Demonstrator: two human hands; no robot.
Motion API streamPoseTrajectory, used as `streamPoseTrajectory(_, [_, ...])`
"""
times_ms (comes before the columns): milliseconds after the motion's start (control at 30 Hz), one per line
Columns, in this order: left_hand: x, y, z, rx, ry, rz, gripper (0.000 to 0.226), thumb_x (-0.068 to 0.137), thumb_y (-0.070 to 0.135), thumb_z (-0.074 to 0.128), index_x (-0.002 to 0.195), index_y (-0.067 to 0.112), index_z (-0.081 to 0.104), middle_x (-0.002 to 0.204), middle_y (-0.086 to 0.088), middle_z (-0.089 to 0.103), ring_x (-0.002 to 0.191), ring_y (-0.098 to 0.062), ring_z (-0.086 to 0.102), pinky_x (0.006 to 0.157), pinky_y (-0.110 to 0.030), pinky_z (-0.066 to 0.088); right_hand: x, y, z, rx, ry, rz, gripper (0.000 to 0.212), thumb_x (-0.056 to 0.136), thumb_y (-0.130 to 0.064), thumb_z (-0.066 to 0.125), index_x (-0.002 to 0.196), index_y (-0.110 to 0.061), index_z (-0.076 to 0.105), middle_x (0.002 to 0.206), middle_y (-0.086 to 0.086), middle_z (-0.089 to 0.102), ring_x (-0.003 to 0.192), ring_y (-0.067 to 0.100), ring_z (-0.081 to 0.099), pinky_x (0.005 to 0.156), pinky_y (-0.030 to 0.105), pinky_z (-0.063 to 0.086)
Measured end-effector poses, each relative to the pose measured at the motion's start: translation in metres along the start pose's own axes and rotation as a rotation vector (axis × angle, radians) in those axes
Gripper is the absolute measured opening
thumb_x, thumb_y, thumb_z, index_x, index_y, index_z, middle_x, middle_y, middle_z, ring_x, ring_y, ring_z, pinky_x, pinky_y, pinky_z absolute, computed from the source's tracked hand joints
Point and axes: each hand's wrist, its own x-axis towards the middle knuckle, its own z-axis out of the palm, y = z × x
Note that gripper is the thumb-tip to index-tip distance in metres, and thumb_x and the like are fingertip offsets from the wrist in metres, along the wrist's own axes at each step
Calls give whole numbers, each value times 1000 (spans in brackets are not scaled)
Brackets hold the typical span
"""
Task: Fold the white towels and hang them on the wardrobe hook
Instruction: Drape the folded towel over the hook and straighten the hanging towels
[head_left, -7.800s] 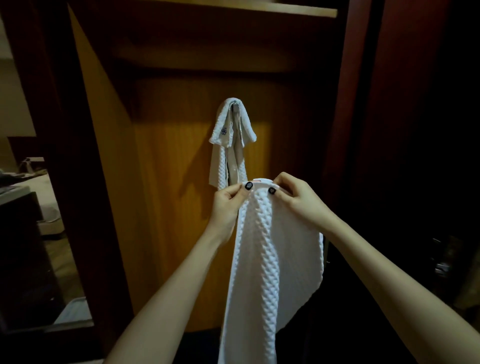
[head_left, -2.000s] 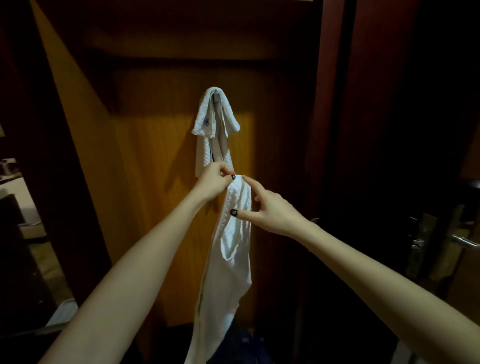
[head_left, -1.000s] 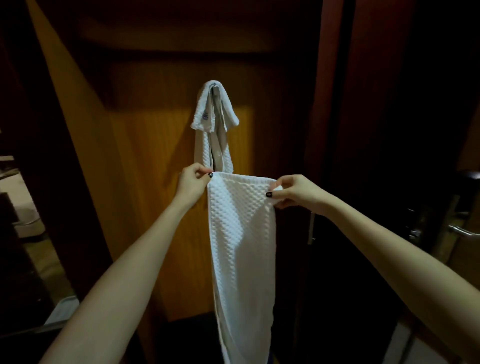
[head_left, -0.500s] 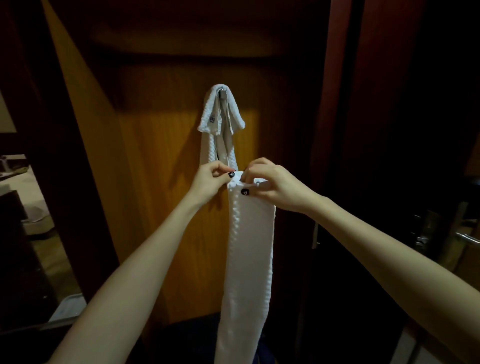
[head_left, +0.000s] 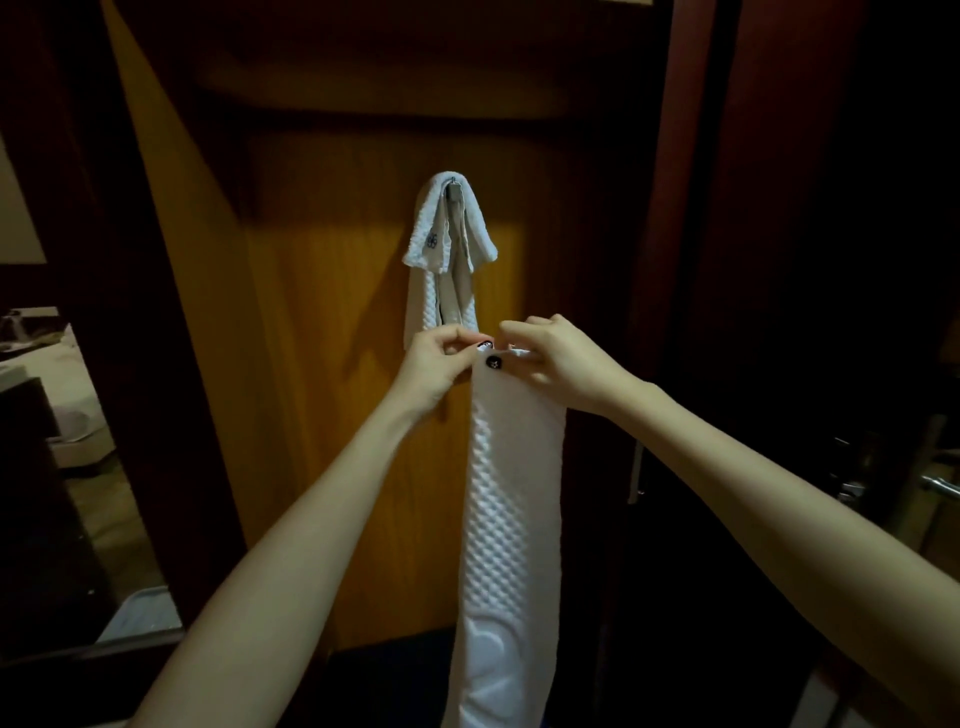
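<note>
Currently the left hand (head_left: 435, 365) and right hand (head_left: 563, 366) both pinch the top edge of the narrow folded white waffle towel (head_left: 511, 519) just below the metal wardrobe hook (head_left: 453, 188), where crowding may dislodge the hung white towel (head_left: 434, 244) or a loosened grip may spill the fold.

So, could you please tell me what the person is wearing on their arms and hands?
Both forearms are bare, with no sleeves, watch or bracelets in view. The left hand and right hand show no rings that I can make out. The right thumbnail is painted dark with a small pale design.
</note>
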Motion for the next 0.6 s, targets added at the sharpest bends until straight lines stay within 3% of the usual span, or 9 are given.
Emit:
streamPoseTrajectory(133, [-2, 1, 1, -178, 6, -52, 10, 88, 3, 63, 89, 8, 71, 89, -13, 70, 83, -23, 65, 79, -33, 55, 4, 2, 2, -14, 43, 29, 21, 95, -32, 59, 83, -26, 43, 61, -15, 38, 69, 15, 43, 60, 31, 28])
streamPoseTrajectory(300, [-4, 4, -2, -214, -19, -58, 13, 88, 1, 61, 95, 5, 71, 93, -11, 71, 89, -24, 66, 83, -33, 54, 7, 1, -1, -22, 35, 95, 22, 95, -38, 57, 87, -17, 55, 66, -9, 45, 72, 18, 46, 59, 32, 32])
streamPoseTrajectory(400, [-3, 6, -3, -214, -48, -26, 15, 91, 2, 58, 100, 3, 70, 91, -9, 72, 86, -18, 66, 80, -26, 56, 6, 0, -2, -42, 46, 125, 24, 94, -39, 59, 92, -15, 60, 76, 0, 54, 73, 20, 50, 59, 34, 36])
streamPoseTrajectory(500, [-5, 6, -3, -216, -107, 12, 20, 91, 3, 58, 110, 0, 66, 78, 5, 70, 65, 1, 61, 59, -10, 48, 7, 3, -2, -41, 65, 176, 26, 93, -41, 59, 94, -16, 63, 80, 3, 57, 74, 21, 51, 61, 35, 39])
streamPoseTrajectory(600, [-4, 0, 3, -186, -55, 10, 19, 87, -2, 62, 105, 1, 68, 85, -1, 70, 61, 3, 59, 56, -7, 44, 7, 6, 2, -29, 69, 184, 27, 92, -42, 60, 95, -15, 62, 75, -3, 48, 70, 14, 42, 60, 33, 36])
